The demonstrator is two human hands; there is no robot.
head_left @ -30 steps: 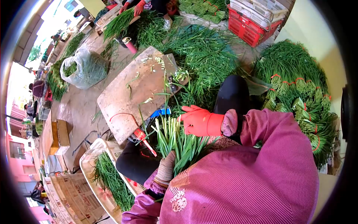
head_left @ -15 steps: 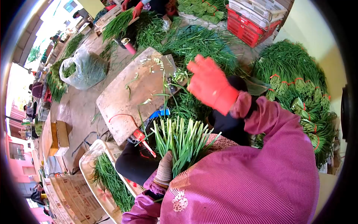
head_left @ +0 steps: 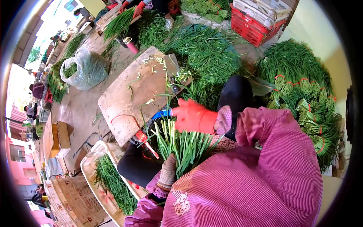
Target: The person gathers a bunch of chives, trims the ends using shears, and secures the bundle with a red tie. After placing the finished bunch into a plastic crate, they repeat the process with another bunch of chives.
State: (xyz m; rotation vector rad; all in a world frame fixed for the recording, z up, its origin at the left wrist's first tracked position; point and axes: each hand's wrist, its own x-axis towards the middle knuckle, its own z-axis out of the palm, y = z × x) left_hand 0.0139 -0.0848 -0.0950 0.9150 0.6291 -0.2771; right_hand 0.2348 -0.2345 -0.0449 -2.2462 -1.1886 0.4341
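My left hand (head_left: pixel 168 173), in a pale knitted glove, is closed around a bunch of garlic chives (head_left: pixel 185 145) in my lap. The pale stalk ends point up and away from me. Over the far right of these ends is my right hand (head_left: pixel 194 116) in a red glove, its fingers toward the left; their grip is smeared and partly hidden. Just beyond the bunch, a worn board (head_left: pixel 132 94) carries small cut stalk pieces. A red and white object (head_left: pixel 145 143) lies at the board's near corner.
Loose greens (head_left: pixel 204 56) are heaped beyond the board. Banded bundles (head_left: pixel 302 87) are stacked by the right wall, near red and white crates (head_left: pixel 249 28). A basket of greens (head_left: pixel 107 145) stands at left, with a plastic bag (head_left: pixel 85 70) farther off. Another person's red-gloved hands (head_left: pixel 138 8) hold greens.
My right hand has come down and left, from above the loose greens to the stalk ends. My left hand keeps the bunch in the same place.
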